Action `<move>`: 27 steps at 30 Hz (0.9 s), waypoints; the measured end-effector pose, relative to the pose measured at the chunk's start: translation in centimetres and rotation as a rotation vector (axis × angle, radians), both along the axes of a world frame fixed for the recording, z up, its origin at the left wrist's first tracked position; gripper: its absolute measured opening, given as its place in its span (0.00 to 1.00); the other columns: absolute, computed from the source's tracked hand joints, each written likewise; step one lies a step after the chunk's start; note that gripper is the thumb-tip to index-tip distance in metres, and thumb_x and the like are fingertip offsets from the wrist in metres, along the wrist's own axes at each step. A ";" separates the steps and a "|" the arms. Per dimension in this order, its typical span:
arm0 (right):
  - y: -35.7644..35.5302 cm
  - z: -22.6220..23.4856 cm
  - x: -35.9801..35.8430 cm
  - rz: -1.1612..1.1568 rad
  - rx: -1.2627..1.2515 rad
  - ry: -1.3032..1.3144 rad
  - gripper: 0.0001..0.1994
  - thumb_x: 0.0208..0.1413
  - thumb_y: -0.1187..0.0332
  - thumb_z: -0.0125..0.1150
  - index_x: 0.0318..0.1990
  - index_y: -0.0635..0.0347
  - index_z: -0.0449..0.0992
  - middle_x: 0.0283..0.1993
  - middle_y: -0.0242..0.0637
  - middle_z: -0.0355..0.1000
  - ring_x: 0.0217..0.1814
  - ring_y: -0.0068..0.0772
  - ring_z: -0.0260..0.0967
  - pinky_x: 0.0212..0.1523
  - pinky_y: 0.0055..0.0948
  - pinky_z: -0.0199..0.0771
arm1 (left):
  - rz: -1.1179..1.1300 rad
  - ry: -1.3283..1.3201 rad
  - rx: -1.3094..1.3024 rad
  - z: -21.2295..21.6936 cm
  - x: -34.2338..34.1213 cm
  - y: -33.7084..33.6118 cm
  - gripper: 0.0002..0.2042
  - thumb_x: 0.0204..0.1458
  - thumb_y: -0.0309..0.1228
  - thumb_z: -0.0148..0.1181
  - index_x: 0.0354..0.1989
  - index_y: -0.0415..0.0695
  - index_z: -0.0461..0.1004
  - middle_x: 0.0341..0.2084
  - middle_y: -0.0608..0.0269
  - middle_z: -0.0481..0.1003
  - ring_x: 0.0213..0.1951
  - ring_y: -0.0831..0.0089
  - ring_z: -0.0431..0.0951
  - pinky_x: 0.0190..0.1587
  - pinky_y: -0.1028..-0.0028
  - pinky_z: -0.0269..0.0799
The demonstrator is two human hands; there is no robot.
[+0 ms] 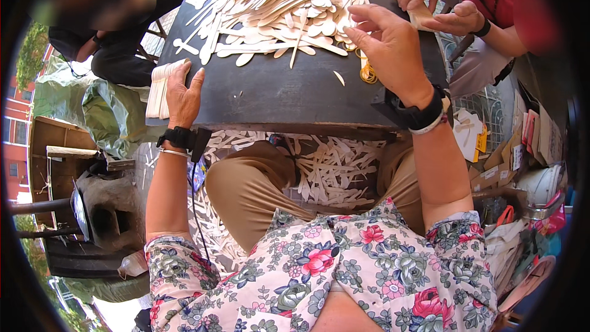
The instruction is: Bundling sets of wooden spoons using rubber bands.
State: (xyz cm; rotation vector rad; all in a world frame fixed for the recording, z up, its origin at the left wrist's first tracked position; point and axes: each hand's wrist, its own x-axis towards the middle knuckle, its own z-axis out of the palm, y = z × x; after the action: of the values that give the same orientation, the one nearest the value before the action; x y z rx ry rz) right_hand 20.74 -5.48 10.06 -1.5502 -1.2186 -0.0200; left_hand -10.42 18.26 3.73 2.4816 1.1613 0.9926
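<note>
Head view on my feed: left grip (pixel 183 97) is against a neat stack of flat, pale wooden sticks (pixel 160 91) at the left edge of the dark tabletop surface (pixel 264 95), can't tell if it's clamped. Right grip (pixel 396 52) hangs in the air, thumb and fingers apart, near some thin yellow looped bands (pixel 367 74). Big loose heap of pale, spoon-shaped wooden pieces (pixel 276 6) sits farther back.

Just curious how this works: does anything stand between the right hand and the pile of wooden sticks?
Nothing visible does: the right hand is raised near the right edge of the pile of wooden sticks. Some yellow bands lie closer to the person, not between.
</note>
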 end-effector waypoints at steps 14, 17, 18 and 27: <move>3.1 -6.5 -1.7 -0.060 -0.562 -0.549 0.11 0.51 0.68 0.60 0.39 0.64 0.71 0.42 0.48 0.70 0.47 0.49 0.69 0.45 0.41 0.71 | -0.276 -1.133 -1.256 1.2 10.9 -8.7 0.12 0.57 0.28 0.50 0.45 0.34 0.70 0.40 0.47 0.75 0.47 0.56 0.76 0.52 0.58 0.73; 3.7 -6.7 -1.2 -0.076 -0.605 -0.579 0.10 0.50 0.68 0.61 0.35 0.65 0.72 0.38 0.49 0.71 0.44 0.50 0.70 0.43 0.41 0.71 | -0.156 -1.126 -1.269 -0.7 10.6 -7.9 0.11 0.56 0.28 0.50 0.43 0.34 0.70 0.38 0.49 0.76 0.45 0.57 0.77 0.50 0.60 0.75; 3.9 -6.7 -1.1 -0.074 -0.637 -0.570 0.09 0.50 0.68 0.61 0.32 0.65 0.73 0.36 0.50 0.71 0.42 0.51 0.71 0.42 0.42 0.71 | -0.168 -1.103 -1.281 -1.0 10.6 -7.7 0.11 0.56 0.28 0.51 0.43 0.34 0.71 0.37 0.50 0.76 0.44 0.58 0.78 0.49 0.60 0.75; 3.7 -6.3 -0.4 -0.068 -0.680 -0.485 0.08 0.50 0.69 0.57 0.30 0.66 0.74 0.32 0.52 0.72 0.37 0.54 0.72 0.39 0.45 0.71 | -0.100 -0.539 -0.956 -1.2 13.0 -9.7 0.10 0.49 0.32 0.61 0.35 0.37 0.75 0.28 0.58 0.77 0.29 0.71 0.78 0.30 0.74 0.76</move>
State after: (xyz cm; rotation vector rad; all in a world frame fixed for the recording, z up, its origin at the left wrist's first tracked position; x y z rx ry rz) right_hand 20.36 -1.76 3.72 -2.2663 -1.6558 -0.0293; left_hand 2.56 8.56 2.52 1.3947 0.9779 0.7417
